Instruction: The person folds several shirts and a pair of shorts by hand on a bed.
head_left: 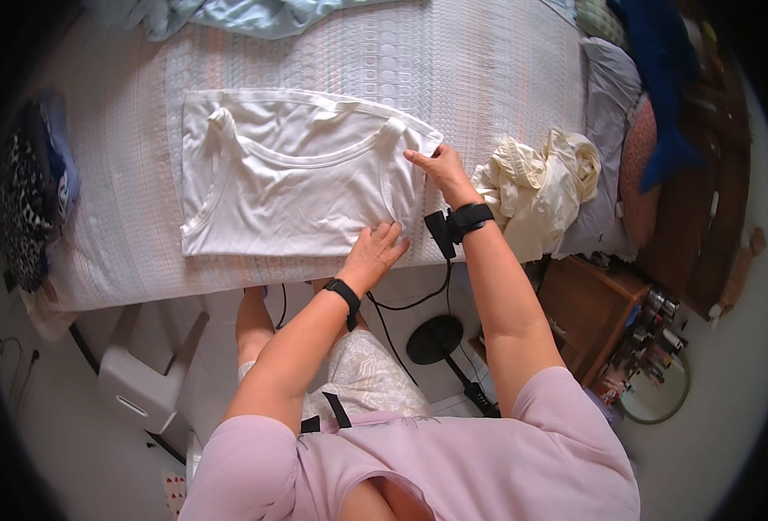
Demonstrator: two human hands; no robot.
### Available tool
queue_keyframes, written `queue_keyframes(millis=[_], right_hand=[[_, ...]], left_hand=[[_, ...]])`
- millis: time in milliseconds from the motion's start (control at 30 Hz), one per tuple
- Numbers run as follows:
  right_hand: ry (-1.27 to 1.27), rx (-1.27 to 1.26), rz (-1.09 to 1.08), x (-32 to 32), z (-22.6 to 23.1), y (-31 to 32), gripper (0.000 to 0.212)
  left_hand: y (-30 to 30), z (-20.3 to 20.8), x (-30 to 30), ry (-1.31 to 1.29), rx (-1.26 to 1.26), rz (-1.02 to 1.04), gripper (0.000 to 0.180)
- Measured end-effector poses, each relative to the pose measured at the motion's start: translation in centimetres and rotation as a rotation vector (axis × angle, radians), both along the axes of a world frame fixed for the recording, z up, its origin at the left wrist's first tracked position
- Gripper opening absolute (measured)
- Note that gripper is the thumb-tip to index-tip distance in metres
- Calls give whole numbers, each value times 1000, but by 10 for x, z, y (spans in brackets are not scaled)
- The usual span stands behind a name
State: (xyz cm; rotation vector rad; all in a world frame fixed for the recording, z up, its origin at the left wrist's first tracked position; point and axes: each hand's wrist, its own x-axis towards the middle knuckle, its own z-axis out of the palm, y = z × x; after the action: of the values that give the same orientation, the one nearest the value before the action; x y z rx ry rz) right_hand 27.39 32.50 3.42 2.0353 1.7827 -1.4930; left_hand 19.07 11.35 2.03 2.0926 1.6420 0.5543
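Observation:
A white sleeveless top [306, 187] lies spread on the bed, doubled over, with its wide scooped neckline toward the far side. My left hand [377, 253] rests on its near edge, right of the middle, fingers slightly bent and lying on the cloth. At the top's right edge, my right hand [441, 172] has the fabric between thumb and fingers near the far right corner. Each wrist wears a black band. The fingertips of my right hand are partly hidden by the cloth.
The quilted bedspread [488, 69] runs under everything. Crumpled cream cloth [544, 178] lies to the right, near pillows and a blue plush toy [657, 87]. Light blue fabric [254, 16] lies at the far side, dark clothes [32, 191] at left. A stool [145, 382] and black stand [436, 339] are below.

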Motion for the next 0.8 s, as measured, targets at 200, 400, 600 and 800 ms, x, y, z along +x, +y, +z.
queue_keyframes(millis=[200, 400, 600, 800], right_hand=[[5, 345, -16, -32, -9, -7, 69], [81, 116, -1, -33, -27, 14, 68], [35, 61, 213, -105, 63, 18, 49], [61, 309, 356, -243, 65, -19, 47]], left_hand=[[9, -3, -12, -327, -87, 105, 16], [-6, 20, -33, -1028, -420, 430, 15], [-50, 50, -82, -1668, -293, 660, 19], [-97, 58, -163, -1691, -91, 1111, 13]])
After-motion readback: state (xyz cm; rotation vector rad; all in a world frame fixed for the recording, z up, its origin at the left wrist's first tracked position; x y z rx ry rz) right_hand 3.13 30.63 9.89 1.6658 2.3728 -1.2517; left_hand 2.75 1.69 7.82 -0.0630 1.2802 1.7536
